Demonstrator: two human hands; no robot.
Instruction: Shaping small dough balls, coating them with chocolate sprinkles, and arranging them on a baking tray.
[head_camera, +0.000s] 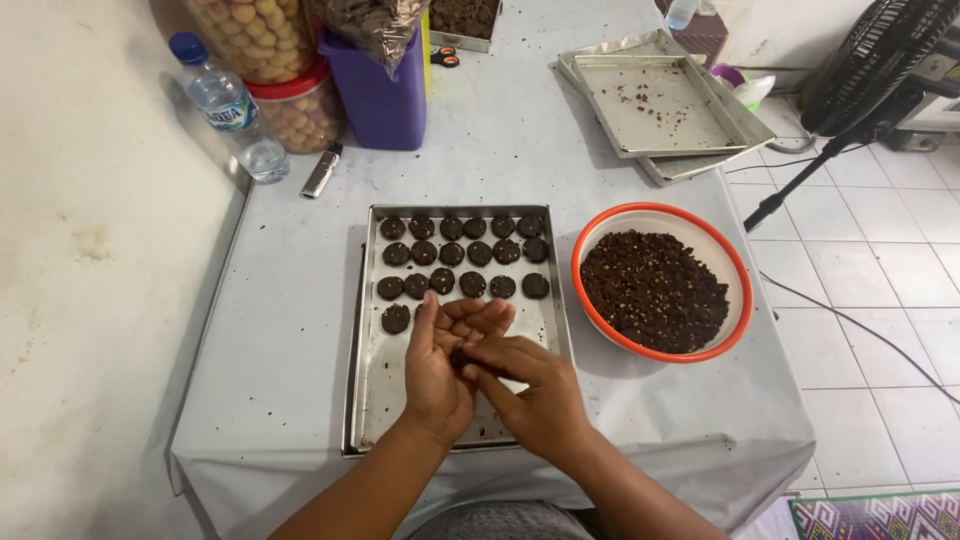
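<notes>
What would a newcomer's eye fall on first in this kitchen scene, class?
The rows of round dark cookies on the rectangular metal baking tray at centre. Over its near half, the left hand and right hand press together. Right of the tray sits the orange-rimmed white bowl of dark crumbly dough.

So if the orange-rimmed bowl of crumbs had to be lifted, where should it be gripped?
Probably by the orange rim, from the bowl's right side: that edge overhangs toward open floor, while the left edge sits close beside the tray. It is wide, shallow and full, so a second hold on the near rim would likely keep it level.
</notes>
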